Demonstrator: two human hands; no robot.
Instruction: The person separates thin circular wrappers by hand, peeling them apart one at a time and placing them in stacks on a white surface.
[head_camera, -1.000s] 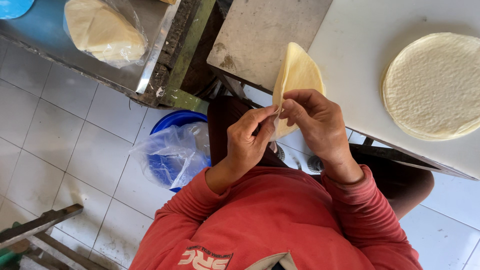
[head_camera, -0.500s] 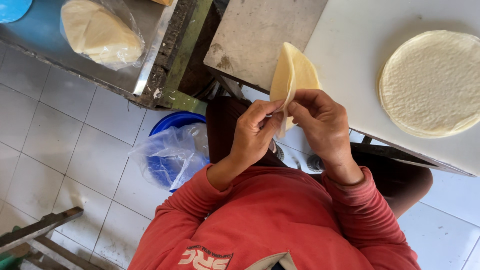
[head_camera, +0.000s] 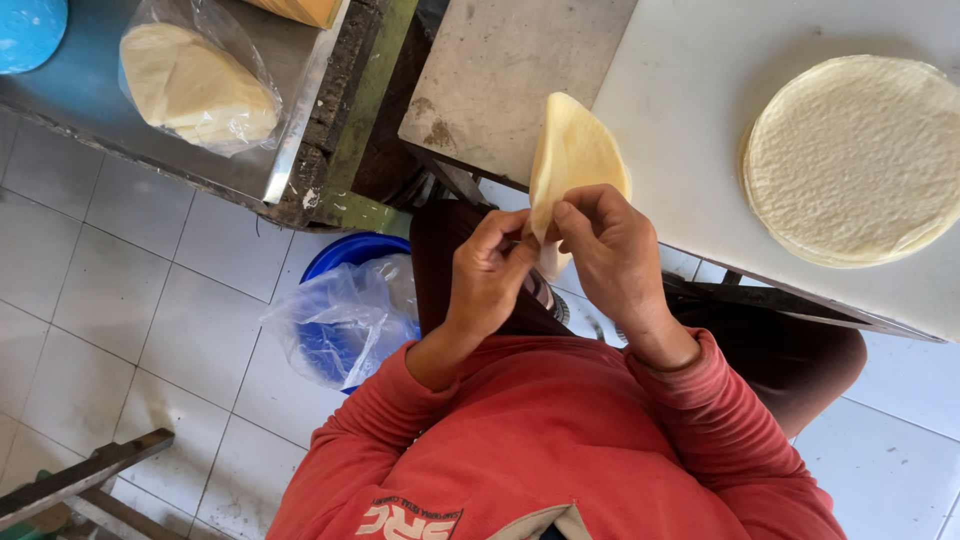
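My left hand (head_camera: 490, 275) and right hand (head_camera: 610, 255) both pinch the folded pale wrapper (head_camera: 572, 165), held over the table (head_camera: 690, 150) edge. Over the last second I see its fold tightened and it lifted slightly. The round stack (head_camera: 855, 160) lies at three o'clock.

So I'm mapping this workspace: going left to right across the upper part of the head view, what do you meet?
Blue round thing → bagged dough sheets → grey slab → folded wrapper held by both hands → stack of round wrappers.
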